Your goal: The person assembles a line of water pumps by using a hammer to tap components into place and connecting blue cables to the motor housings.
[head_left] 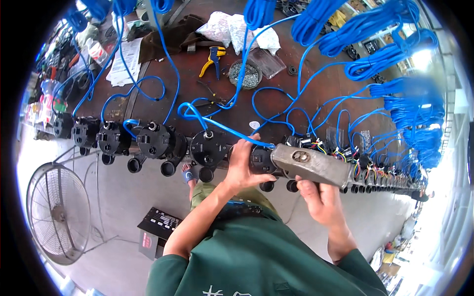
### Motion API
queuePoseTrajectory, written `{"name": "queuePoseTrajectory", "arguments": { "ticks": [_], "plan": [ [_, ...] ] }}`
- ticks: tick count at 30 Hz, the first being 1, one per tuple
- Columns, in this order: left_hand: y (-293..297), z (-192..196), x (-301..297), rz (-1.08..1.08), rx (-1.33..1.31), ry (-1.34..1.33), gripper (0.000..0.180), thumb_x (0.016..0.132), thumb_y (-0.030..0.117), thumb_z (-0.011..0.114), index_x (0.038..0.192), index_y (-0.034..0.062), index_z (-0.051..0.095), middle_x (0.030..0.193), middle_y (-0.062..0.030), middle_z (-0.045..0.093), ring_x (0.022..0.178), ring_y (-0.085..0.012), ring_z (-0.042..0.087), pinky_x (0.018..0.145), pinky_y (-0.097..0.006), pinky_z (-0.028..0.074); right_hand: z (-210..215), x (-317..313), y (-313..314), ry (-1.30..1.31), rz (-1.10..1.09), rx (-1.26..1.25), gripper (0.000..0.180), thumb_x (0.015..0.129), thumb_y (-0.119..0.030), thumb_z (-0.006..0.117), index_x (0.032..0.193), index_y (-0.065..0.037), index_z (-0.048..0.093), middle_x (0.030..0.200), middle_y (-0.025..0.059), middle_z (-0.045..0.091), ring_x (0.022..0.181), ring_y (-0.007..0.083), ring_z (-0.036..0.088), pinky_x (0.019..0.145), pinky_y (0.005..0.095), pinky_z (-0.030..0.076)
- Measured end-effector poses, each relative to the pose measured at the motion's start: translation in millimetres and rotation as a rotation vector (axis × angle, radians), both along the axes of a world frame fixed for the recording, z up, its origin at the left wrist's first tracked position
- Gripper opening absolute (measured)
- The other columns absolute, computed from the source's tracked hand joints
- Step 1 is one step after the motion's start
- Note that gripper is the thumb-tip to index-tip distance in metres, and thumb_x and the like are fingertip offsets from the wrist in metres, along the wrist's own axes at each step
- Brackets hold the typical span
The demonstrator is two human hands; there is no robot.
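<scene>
My left hand (242, 165) lies over a black round housing (260, 159), fingers across its top and thumb stretched out to the right along its near side. Just right of it is a dull grey metal casing (316, 165) with an oval boss on its face. My right hand (318, 200) grips that casing from the near side, fingers curled under its lower edge and partly hidden. A blue cable (232, 129) runs over the table to the casing's left end. To the left of my left hand stands another black round housing (210, 148) with a cable fitting on top.
More black housings (112, 139) line the table's near edge on the left; units with coloured wires (345, 153) continue right. Behind lie yellow-blue pliers (213, 62), a bowl of small metal parts (245, 75), white bags (232, 32) and blue cable coils (370, 29). A fan (58, 213) stands lower left.
</scene>
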State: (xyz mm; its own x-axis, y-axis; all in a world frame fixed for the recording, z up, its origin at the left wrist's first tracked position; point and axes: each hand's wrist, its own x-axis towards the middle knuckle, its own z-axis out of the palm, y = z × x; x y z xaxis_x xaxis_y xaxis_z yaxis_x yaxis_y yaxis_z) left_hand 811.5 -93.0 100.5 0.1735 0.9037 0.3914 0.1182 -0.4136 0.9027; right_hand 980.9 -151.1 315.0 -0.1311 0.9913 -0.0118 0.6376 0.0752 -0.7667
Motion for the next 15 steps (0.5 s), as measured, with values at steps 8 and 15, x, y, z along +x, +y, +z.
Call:
{"name": "queuePoseTrajectory", "arguments": {
  "ticks": [8, 15],
  "plan": [
    [-7, -14, -4, 0.067, -0.018, 0.106, 0.105, 0.051, 0.058, 0.096, 0.131, 0.0030, 0.058, 0.126, -0.0179, 0.062, 0.116, -0.0400, 0.060, 0.101, -0.050, 0.046, 0, -24, 26, -0.155, 0.027, -0.418, 0.025, 0.102, -0.017, 0.067, 0.116, 0.004, 0.066, 0.085, 0.0226, 0.071, 0.077, 0.0349, 0.072, 0.070, 0.0441, 0.053],
    [2, -5, -7, 0.047, -0.053, 0.124, 0.099, 0.049, 0.056, 0.095, 0.127, 0.0051, 0.060, 0.120, -0.0150, 0.062, 0.110, -0.0388, 0.061, 0.098, -0.048, 0.047, -72, -22, 14, -0.507, 0.107, -0.075, 0.029, 0.103, -0.020, 0.064, 0.116, 0.005, 0.063, 0.078, 0.0269, 0.068, 0.075, 0.0468, 0.069, 0.064, 0.0488, 0.053]
  ]
}}
